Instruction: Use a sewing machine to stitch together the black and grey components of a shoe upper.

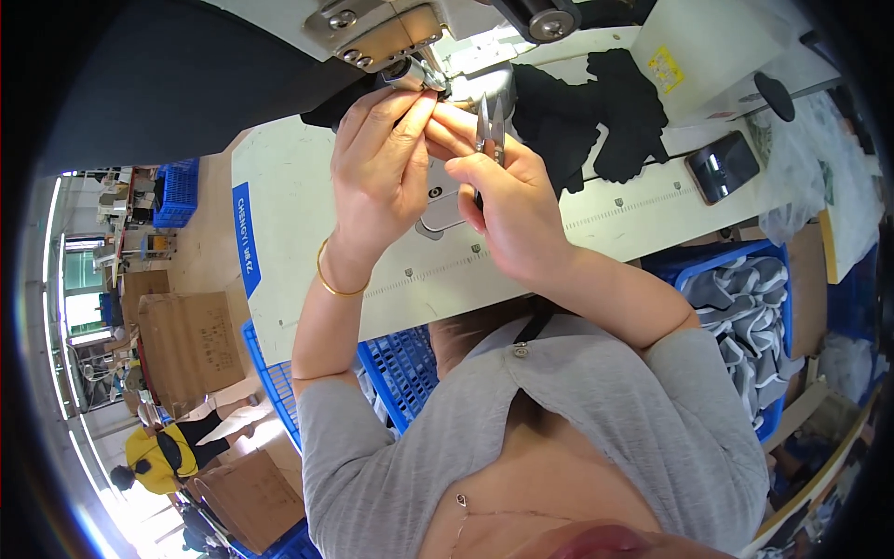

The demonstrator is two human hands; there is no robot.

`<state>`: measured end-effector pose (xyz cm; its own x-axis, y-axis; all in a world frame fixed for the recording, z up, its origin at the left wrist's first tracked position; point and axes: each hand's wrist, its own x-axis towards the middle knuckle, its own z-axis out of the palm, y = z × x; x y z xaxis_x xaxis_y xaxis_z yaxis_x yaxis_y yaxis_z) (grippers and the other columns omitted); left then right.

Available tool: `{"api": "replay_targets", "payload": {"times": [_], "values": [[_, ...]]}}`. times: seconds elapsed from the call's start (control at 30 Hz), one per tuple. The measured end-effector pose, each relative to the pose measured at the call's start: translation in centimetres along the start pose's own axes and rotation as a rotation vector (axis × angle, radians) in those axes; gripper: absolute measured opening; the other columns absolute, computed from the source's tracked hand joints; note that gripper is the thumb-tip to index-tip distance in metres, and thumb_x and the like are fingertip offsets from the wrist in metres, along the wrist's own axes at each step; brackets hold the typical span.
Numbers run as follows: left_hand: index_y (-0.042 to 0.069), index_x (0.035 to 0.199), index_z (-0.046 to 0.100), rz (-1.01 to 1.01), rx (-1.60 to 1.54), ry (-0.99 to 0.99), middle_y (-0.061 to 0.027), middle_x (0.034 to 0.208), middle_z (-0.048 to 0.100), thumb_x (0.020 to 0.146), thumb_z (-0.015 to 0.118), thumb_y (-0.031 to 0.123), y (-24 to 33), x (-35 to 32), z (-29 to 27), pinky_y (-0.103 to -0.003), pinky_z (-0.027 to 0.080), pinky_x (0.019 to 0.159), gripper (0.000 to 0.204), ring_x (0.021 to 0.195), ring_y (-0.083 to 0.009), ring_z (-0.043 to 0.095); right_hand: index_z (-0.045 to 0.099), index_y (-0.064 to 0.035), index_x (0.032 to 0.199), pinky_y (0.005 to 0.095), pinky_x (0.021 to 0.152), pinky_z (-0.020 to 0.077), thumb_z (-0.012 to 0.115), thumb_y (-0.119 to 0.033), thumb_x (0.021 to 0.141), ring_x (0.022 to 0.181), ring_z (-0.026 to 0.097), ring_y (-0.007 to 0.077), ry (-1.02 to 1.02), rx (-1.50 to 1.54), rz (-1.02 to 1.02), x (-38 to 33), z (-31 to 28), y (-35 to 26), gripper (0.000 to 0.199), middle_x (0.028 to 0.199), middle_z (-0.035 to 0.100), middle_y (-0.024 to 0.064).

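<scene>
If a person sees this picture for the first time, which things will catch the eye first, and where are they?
First come the two hands meeting at the upper middle, right under the sewing machine head: the left hand pinches at the needle area, and the right hand holds small thread snips. Next, black fabric pieces lie on the white table to the right, with blue crates below the table edge.

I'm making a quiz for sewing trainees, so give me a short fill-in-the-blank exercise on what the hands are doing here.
1. The right hand holds a pair of thread ____.
2. The left hand wears a gold ____ on its wrist.
3. Both hands work at the sewing machine's presser foot, beside a pile of ____ fabric pieces.
4. A smartphone lies on the ____ sewing table.

Missing words: snips; bangle; black; white
</scene>
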<state>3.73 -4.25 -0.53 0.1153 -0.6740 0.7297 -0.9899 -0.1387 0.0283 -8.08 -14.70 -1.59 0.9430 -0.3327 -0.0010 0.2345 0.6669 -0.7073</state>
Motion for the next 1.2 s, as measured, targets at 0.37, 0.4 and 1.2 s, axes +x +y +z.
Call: {"api": "replay_targets", "payload": {"times": [0.37, 0.4, 1.2], "values": [[-0.007, 0.109, 0.068, -0.060, -0.221, -0.010, -0.0169, 0.102, 0.067, 0.085, 0.058, -0.004, -1.4, 0.4, -1.1, -0.036, 0.050, 0.088, 0.026, 0.099, -0.0308, 0.063, 0.054, -0.0005, 0.135, 0.0191, 0.061, 0.0431, 0.045, 0.000, 0.087, 0.072, 0.053, 0.0031, -0.016, -0.015, -0.049, 0.2, -0.8, 0.7, 0.049, 0.123, 0.066, 0.0064], [-0.007, 0.109, 0.068, -0.060, -0.224, -0.010, -0.0169, 0.102, 0.067, 0.085, 0.058, -0.004, -1.9, 0.4, -1.8, -0.036, 0.050, 0.088, 0.026, 0.099, -0.0308, 0.063, 0.056, -0.0004, 0.132, 0.0208, 0.067, 0.0467, 0.044, 0.000, 0.087, 0.078, 0.057, 0.0060, -0.003, -0.012, -0.113, 0.1, -0.9, 0.9, 0.047, 0.121, 0.066, 0.0077], [-0.004, 0.068, 0.049, -0.614, -0.314, -0.700, -0.0221, 0.060, 0.051, 0.072, 0.063, 0.009, 0.7, -3.2, -6.0, -0.047, 0.041, 0.056, 0.019, 0.055, -0.0377, 0.053, 0.062, 0.0018, 0.114, 0.0345, 0.082, 0.0521, 0.071, -0.012, 0.083, 0.091, 0.067, 0.0247, -0.192, -0.887, -0.446, 1.6, -3.2, 3.0, 0.035, 0.101, 0.069, 0.0141]]}}
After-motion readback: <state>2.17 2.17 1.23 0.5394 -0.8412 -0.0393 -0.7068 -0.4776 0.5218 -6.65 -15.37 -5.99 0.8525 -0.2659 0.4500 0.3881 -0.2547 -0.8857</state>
